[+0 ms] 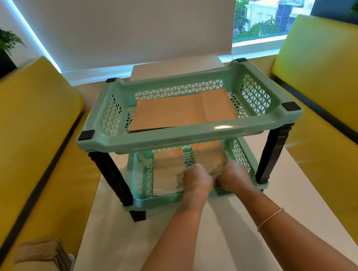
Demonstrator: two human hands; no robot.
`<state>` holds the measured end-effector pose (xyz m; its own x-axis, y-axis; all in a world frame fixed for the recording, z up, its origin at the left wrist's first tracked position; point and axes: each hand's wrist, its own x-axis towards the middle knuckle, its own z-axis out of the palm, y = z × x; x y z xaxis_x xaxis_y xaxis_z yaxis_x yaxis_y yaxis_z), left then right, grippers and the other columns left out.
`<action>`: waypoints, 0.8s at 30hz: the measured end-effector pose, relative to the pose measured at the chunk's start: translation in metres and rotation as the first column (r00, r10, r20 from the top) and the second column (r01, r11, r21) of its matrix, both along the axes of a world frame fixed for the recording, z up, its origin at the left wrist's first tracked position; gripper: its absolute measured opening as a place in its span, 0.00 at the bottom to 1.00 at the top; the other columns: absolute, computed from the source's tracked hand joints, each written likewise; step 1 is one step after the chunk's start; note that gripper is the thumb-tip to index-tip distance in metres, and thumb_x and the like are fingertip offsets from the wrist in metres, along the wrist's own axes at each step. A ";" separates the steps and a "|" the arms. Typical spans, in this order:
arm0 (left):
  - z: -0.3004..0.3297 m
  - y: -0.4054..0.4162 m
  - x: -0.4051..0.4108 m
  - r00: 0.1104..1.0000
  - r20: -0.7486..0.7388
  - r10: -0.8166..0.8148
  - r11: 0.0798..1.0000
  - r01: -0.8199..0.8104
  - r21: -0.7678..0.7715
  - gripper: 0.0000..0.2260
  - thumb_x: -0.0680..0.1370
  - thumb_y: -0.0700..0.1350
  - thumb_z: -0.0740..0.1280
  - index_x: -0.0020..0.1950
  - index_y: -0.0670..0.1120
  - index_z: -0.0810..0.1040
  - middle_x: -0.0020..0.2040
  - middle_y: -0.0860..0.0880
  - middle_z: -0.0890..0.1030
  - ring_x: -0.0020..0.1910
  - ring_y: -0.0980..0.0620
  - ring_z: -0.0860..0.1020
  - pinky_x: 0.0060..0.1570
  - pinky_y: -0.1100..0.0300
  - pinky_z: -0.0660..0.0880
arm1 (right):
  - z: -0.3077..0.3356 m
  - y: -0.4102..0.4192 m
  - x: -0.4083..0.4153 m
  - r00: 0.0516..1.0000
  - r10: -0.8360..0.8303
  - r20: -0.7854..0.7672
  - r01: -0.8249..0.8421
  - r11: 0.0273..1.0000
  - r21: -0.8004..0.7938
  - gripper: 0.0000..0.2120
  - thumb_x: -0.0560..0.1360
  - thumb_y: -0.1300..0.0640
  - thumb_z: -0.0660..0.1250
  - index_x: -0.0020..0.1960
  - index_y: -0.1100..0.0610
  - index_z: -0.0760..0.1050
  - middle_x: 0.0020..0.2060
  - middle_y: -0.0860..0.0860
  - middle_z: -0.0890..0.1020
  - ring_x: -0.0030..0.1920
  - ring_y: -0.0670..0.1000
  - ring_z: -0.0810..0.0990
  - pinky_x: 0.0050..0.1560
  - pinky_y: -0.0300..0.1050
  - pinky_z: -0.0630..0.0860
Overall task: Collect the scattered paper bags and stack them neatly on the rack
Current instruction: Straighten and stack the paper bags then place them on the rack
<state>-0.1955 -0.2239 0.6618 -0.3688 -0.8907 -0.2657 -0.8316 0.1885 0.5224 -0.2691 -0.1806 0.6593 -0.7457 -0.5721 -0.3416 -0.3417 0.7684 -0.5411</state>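
A mint-green two-tier rack (187, 135) with black legs stands on the white table. Flat brown paper bags (181, 112) lie stacked in its top basket. The lower basket holds a pale stack of bags (169, 170) on the left and a brown stack of bags (209, 154) on the right. Both my hands reach into the lower basket at its front edge. My left hand (196, 179) and my right hand (232, 175) sit side by side and grip the near end of the brown right stack. The fingertips are hidden behind the knuckles.
Yellow benches (22, 142) flank the table (124, 245) on both sides. More brown paper bags (40, 267) lie on the left bench near the bottom corner. A white box (176, 67) sits behind the rack by the window.
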 end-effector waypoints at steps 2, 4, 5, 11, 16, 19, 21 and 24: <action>0.003 0.000 0.000 1.000 0.001 -0.001 1.000 0.001 0.005 0.13 0.77 0.40 0.65 0.60 0.39 0.75 0.59 0.41 0.78 0.57 0.44 0.77 0.50 0.59 0.73 | 0.004 0.000 0.000 1.000 0.011 -0.019 -0.010 0.999 0.040 0.12 0.73 0.61 0.66 0.56 0.61 0.76 0.54 0.57 0.80 0.54 0.55 0.79 0.49 0.40 0.73; 0.009 0.003 0.005 1.000 -0.009 0.008 1.000 -0.008 0.004 0.14 0.77 0.41 0.65 0.61 0.40 0.72 0.60 0.41 0.77 0.58 0.44 0.76 0.50 0.58 0.72 | 0.007 0.001 0.001 0.998 0.022 -0.053 -0.020 0.999 0.027 0.11 0.73 0.60 0.66 0.55 0.61 0.76 0.54 0.57 0.80 0.55 0.56 0.78 0.49 0.41 0.72; 0.013 0.005 0.008 1.000 -0.020 0.001 1.000 -0.001 -0.005 0.14 0.77 0.41 0.65 0.62 0.40 0.71 0.60 0.41 0.76 0.58 0.44 0.76 0.49 0.58 0.71 | 0.010 0.003 0.003 0.996 0.032 -0.081 -0.032 0.999 0.005 0.11 0.74 0.60 0.65 0.55 0.60 0.75 0.55 0.58 0.79 0.56 0.57 0.77 0.51 0.42 0.72; 0.043 0.017 0.060 0.987 -0.132 -0.086 0.996 0.085 -0.017 0.14 0.79 0.38 0.60 0.65 0.43 0.72 0.60 0.43 0.77 0.58 0.45 0.76 0.54 0.58 0.72 | 0.043 0.014 0.052 0.965 0.116 -0.235 -0.172 0.957 -0.233 0.18 0.75 0.56 0.67 0.64 0.57 0.73 0.60 0.56 0.77 0.59 0.55 0.75 0.56 0.44 0.70; 0.058 0.029 0.166 0.932 -0.358 -0.051 0.999 0.050 -0.010 0.16 0.79 0.37 0.59 0.66 0.44 0.73 0.59 0.44 0.80 0.59 0.48 0.77 0.61 0.58 0.71 | 0.061 0.019 0.137 0.942 0.264 -0.209 -0.330 0.845 -0.420 0.10 0.75 0.59 0.66 0.55 0.58 0.80 0.50 0.54 0.83 0.51 0.52 0.80 0.49 0.39 0.69; 0.053 0.035 0.244 0.889 -0.450 0.086 0.996 -0.090 0.013 0.15 0.78 0.42 0.64 0.65 0.43 0.74 0.58 0.47 0.80 0.58 0.51 0.78 0.60 0.60 0.73 | 0.055 0.007 0.196 0.908 0.396 -0.136 -0.415 0.805 -0.423 0.08 0.74 0.59 0.67 0.52 0.56 0.81 0.44 0.52 0.83 0.49 0.52 0.80 0.52 0.42 0.73; 0.039 0.034 0.295 0.841 -0.474 0.260 0.965 -0.247 0.093 0.14 0.78 0.46 0.65 0.63 0.45 0.76 0.54 0.49 0.81 0.53 0.53 0.78 0.54 0.60 0.74 | 0.044 -0.006 0.236 0.875 0.479 -0.071 -0.463 0.784 -0.414 0.06 0.73 0.57 0.68 0.49 0.53 0.81 0.41 0.50 0.82 0.47 0.53 0.81 0.53 0.46 0.76; 0.006 0.030 0.368 0.633 -0.517 0.576 0.816 -0.482 0.319 0.13 0.76 0.46 0.66 0.59 0.44 0.76 0.43 0.50 0.80 0.41 0.54 0.77 0.45 0.59 0.75 | 0.027 -0.022 0.292 0.804 0.595 0.001 -0.554 0.749 -0.364 0.06 0.75 0.57 0.66 0.50 0.53 0.80 0.42 0.49 0.81 0.46 0.51 0.80 0.47 0.42 0.75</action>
